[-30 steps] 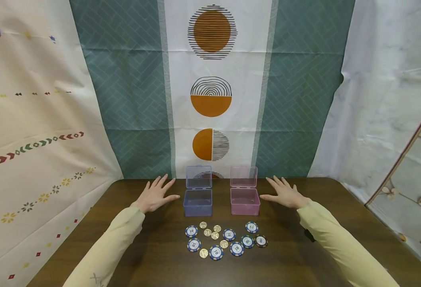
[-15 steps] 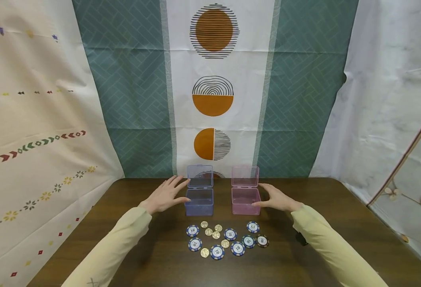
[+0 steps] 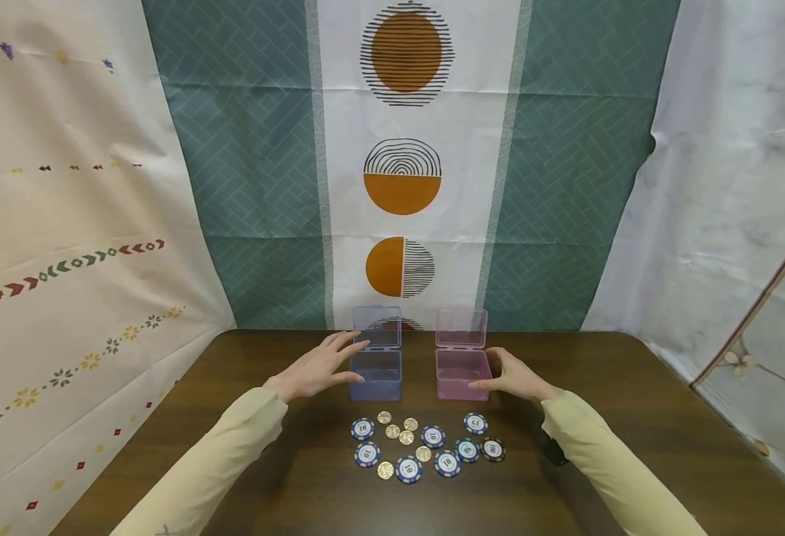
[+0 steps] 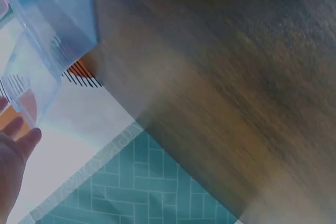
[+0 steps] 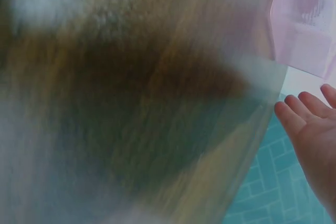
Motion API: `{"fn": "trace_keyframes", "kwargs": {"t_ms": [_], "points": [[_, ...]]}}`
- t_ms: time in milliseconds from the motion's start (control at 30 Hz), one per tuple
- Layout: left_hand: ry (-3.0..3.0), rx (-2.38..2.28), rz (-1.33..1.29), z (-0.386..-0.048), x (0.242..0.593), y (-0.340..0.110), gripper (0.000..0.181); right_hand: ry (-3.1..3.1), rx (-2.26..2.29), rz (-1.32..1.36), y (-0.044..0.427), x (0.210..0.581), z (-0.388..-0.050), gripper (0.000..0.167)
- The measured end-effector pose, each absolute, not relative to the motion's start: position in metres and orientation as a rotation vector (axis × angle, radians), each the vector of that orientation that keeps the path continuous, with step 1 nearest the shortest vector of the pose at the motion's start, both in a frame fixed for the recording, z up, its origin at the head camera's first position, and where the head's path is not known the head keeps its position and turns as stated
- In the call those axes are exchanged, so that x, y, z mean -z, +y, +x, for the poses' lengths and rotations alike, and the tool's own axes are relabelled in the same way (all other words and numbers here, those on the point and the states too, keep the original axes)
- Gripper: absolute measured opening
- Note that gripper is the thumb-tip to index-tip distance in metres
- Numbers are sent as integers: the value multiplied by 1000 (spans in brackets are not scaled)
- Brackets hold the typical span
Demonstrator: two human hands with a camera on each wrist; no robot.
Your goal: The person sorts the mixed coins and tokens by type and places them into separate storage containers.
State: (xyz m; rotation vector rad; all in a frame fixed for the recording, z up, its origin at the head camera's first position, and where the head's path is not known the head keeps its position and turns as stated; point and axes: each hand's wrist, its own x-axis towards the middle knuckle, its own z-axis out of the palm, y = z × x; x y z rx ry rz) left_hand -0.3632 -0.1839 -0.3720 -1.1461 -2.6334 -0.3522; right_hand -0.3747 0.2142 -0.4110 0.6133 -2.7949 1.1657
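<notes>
Two clear plastic boxes stand side by side with raised lids, a blue one (image 3: 376,388) and a pink one (image 3: 462,388). My left hand (image 3: 317,367) is at the blue box's left side, fingers spread near the lid and thumb by the front wall. At the pink box's right side is my right hand (image 3: 516,374), its thumb over the front corner and fingers behind. Contact with either box cannot be told. In the left wrist view, fingertips (image 4: 31,137) show near the blue lid; in the right wrist view, the hand (image 5: 315,135) is beside the pink box (image 5: 303,30).
In front of the boxes lie several poker chips (image 3: 408,469) and several gold coins (image 3: 406,438) on the brown table (image 3: 338,510). A patterned cloth (image 3: 402,193) hangs behind the table's back edge. A dark object (image 3: 554,451) is beneath the right sleeve.
Both hands have moved inward to the boxes, the left one rightward and the right one leftward. The whole head view has shifted slightly. Boxes, chips and coins keep their arrangement.
</notes>
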Motion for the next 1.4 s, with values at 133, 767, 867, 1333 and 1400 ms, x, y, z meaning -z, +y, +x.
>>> {"fn": "trace_keyframes", "kwargs": {"t_ms": [133,767,867,1333,1400], "points": [[-2627,377,-1170,-361,374,-183,65,-2788,-1298,585,213,415,-375,85],[-2623,662,-1551,-354,374,-160,31,-2744,-1681,496,211,420,-383,88],[-2631,658,-1608,-355,378,-158,28,-2726,-1719,484,209,419,-382,89],[-2802,651,-1667,-351,396,-158,33,-2705,-1738,468,208,427,-385,86],[-2818,640,-1668,-351,399,-158,37,-2706,-1743,458,207,427,-385,86]]}}
